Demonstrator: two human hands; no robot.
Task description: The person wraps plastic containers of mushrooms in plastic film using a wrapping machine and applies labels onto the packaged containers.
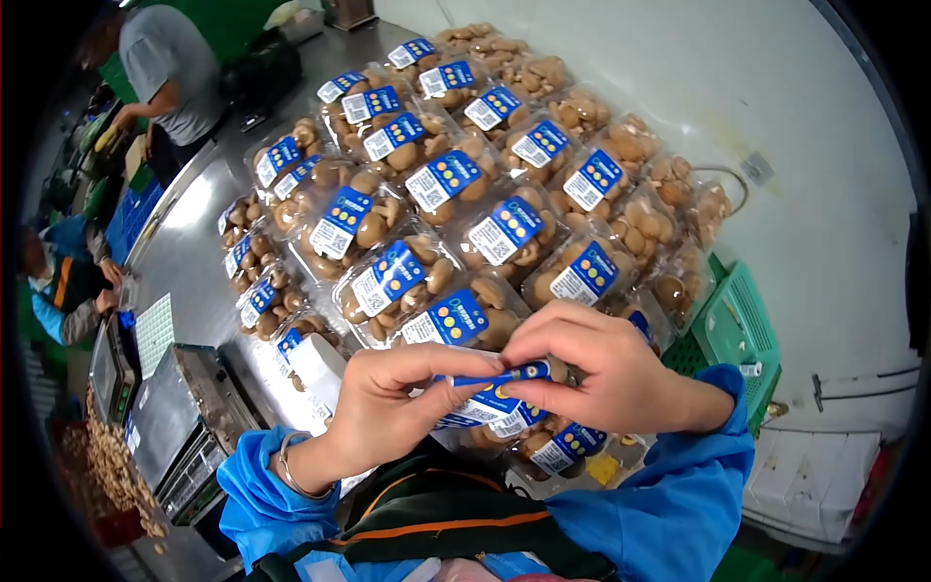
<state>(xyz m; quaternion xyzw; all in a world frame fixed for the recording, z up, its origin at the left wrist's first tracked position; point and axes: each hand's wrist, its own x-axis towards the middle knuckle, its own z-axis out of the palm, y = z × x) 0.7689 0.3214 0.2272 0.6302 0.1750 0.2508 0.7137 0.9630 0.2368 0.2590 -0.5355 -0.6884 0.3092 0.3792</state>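
Both hands meet at the lower middle of the view, in front of my chest. My left hand (pixel 398 393) pinches one end of a small blue and white label (pixel 495 376) between thumb and fingers. At its other end my right hand (pixel 592 369) pinches the same label. Just beneath lie clear-wrapped packs of brown mushrooms (pixel 562 446) with blue and white labels. Beyond my fingers, many more labelled packs (pixel 393 281) stand in rows on the metal table. A white paper strip (pixel 318 369) is beside my left hand.
Scales (pixel 175 417) stand at the left on the metal table (pixel 184 209). A green basket (pixel 742 335) is at the right, near the white wall (pixel 776 107). Two other people, one standing (pixel 175 73) and one in blue sleeves (pixel 68 276), are at the left.
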